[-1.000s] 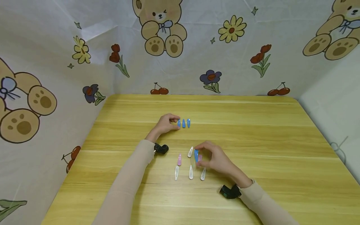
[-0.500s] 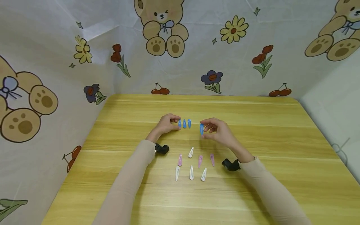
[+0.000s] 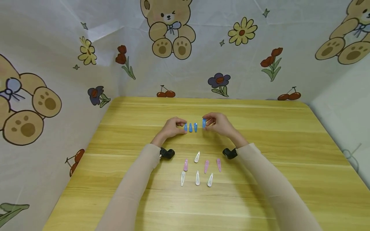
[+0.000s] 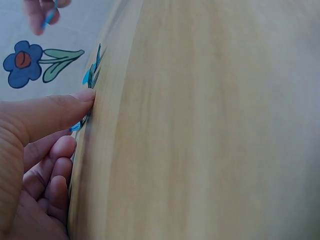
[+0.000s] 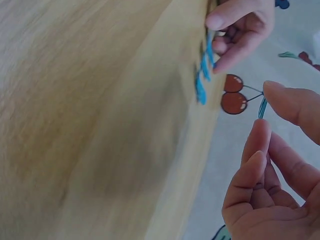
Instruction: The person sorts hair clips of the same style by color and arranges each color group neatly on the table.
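Table (image 3: 303,138) of wood grain is shown in the head view, backed by a patterned cloth (image 3: 208,19). 3 blue clips (image 3: 190,127) are set side by side in its far part, and the leftmost blue clip (image 3: 185,127) is pinched at its ends by the left hand (image 3: 172,127). To the right of this row, a 4th blue clip (image 3: 204,123) is held by the right hand (image 3: 221,124), near the rightmost of the 3 but apart from it. Nearer the person, 3 pink clips (image 3: 206,166) and 4 white clips (image 3: 198,178) are spread out, 3 of the white ones in a row below the pink.

In the left wrist view, the clips on the table are seen almost edge-on, partly hidden by the left hand's thumb (image 4: 55,115); what is gripped there is not clearly shown. A thin blue piece is seen in the right hand at the top left.

In the right wrist view, the 4th blue clip is pinched in a narrow grip between the right thumb and a fingertip, seen against the cloth beside a cherry print (image 5: 233,101). The leftmost blue clip is spanned by the left hand's thumb and a finger.
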A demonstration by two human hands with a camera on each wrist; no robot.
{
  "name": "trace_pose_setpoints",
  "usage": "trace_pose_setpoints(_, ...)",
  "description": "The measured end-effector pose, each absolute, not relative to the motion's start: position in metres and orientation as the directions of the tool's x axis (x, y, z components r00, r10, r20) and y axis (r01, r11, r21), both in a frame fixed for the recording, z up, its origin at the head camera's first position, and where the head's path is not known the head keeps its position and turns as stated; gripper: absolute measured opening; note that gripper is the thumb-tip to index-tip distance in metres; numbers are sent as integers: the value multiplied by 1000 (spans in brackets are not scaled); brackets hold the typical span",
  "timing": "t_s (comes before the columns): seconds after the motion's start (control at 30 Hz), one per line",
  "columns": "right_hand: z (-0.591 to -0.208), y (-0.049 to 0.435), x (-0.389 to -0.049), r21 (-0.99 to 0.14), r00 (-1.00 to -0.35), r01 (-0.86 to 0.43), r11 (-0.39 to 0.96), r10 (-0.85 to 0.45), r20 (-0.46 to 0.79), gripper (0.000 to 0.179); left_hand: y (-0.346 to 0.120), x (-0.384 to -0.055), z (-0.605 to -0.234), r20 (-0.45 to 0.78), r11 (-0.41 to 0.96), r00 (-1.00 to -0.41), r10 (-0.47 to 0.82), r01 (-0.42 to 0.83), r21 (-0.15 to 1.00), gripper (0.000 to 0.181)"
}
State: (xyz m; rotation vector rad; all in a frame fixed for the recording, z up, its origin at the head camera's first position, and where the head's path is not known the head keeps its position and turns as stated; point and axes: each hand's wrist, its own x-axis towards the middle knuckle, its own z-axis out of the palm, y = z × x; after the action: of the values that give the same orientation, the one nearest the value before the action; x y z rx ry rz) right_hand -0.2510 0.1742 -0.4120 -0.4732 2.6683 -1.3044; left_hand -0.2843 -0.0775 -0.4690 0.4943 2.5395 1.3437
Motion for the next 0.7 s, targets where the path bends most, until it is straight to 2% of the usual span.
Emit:
trace_pose_setpoints(0.5, -441, 172, -272, -777, -932, -103, 621, -334, -143, 44, -76, -284, -471, -36, 533, -921, 389, 192, 824, 46)
trace_pose_setpoints(0.7, -443, 171, -274, -763, -923, -136, 632, -360, -134, 45, -76, -284, -469, -39, 530, -920, 391, 190, 827, 46)
